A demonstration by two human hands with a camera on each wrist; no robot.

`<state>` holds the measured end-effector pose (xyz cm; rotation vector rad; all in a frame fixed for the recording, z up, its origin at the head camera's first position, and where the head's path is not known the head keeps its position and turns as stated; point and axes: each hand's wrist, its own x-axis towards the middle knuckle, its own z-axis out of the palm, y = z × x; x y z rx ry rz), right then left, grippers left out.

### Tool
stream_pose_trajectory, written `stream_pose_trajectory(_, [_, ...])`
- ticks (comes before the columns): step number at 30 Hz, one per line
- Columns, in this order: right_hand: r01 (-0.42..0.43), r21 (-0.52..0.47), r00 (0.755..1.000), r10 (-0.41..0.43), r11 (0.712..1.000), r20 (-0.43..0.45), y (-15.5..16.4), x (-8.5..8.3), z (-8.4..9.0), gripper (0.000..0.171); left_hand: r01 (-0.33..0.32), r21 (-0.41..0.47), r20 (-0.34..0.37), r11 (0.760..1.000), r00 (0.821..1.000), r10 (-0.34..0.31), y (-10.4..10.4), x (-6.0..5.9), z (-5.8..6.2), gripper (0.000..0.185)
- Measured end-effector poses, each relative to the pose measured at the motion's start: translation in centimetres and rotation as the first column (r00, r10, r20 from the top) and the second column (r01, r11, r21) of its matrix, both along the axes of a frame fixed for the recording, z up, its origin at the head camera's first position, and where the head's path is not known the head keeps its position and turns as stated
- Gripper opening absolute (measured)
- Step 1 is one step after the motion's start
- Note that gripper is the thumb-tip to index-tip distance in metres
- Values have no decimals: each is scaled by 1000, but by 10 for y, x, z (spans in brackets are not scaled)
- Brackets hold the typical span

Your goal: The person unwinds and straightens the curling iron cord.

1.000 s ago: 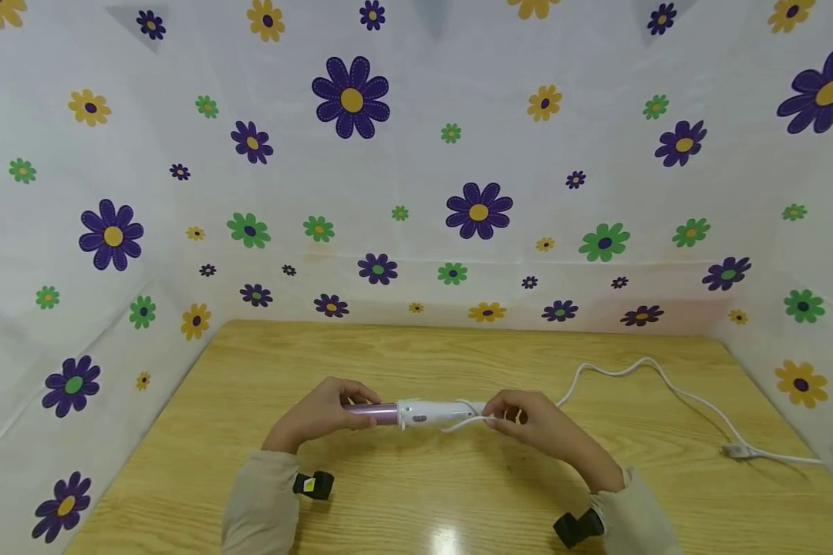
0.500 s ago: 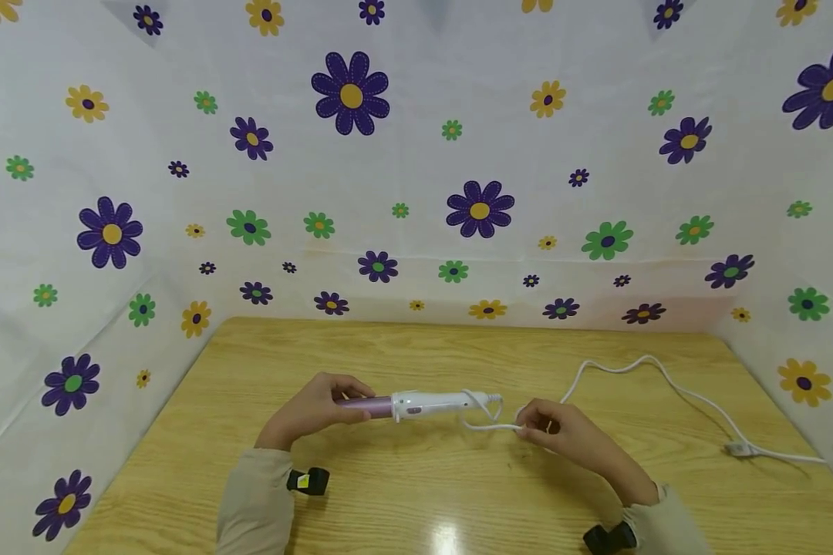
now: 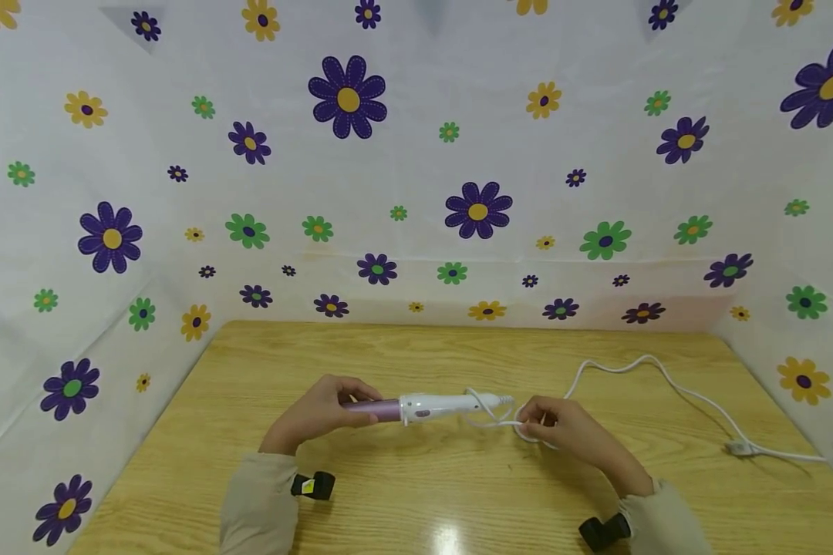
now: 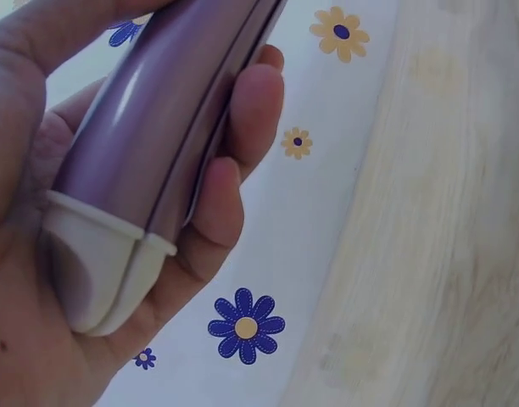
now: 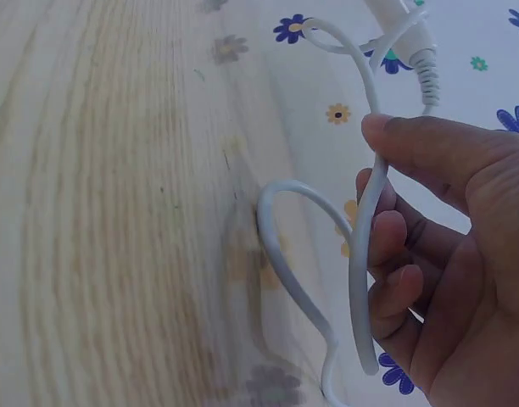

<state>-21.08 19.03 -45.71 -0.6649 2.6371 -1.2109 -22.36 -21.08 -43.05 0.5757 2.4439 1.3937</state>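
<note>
Over the middle of the wooden tabletop [image 3: 416, 493] I have the curling iron [image 3: 426, 406] held level, above the wood, its purple barrel pointing to my left and its white handle to my right. My left hand [image 3: 322, 408] grips the barrel end; in the left wrist view the fingers [image 4: 242, 110] curl round the purple barrel and the thumb lies along its other side, with the cream tip sitting against my palm. My right hand [image 3: 562, 428] is just beside the handle's tail and pinches the white cord [image 3: 639, 370] close to where it leaves the iron. In the right wrist view the thumb [image 5: 429, 148] and curled fingers clamp one strand, and a loose loop of cord hangs beside them near the wood. A turn of cord lies round the tail of the handle. From my right hand the cord runs off across the tabletop to the far right, where its plug [image 3: 738, 449] lies flat on the wood. Flower-printed sheeting [image 3: 416, 193] stands round three sides of the tabletop.
</note>
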Motion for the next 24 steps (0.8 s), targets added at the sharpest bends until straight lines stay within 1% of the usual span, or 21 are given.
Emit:
stream_pose_trajectory(5, [37,16,999,-37,999,-6,-4,-5,-3,8,8,10,3,1000,1000,-8,4,1,0,33])
stream_pose_trajectory(8, [78,26,997,-78,997,-27,-7,-7,-4,6,15,12,2,1000,1000,-15,4,1,0,33])
stream_pose_trajectory(11, [126,29,991,-125,992,-53,-9,-10,-4,5,32,7,17,999,999,-32,5,2,0,33])
stream_pose_trajectory(14, [167,16,983,-165,986,-77,-9,-10,-1,8,43,-6,33,999,999,-43,5,1,-2,34])
stream_pose_trajectory(16, [184,-10,980,-184,983,-76,-9,-10,2,12,40,-17,35,999,999,-40,4,0,-3,34])
stream_pose_trajectory(21, [185,-70,979,-190,980,-75,0,-8,8,16,23,-33,34,999,999,-22,0,-3,-7,34])
stream_pose_trajectory(24, [172,-87,980,-179,981,-89,9,-5,10,15,11,-29,52,1000,999,-9,-6,-4,-9,35])
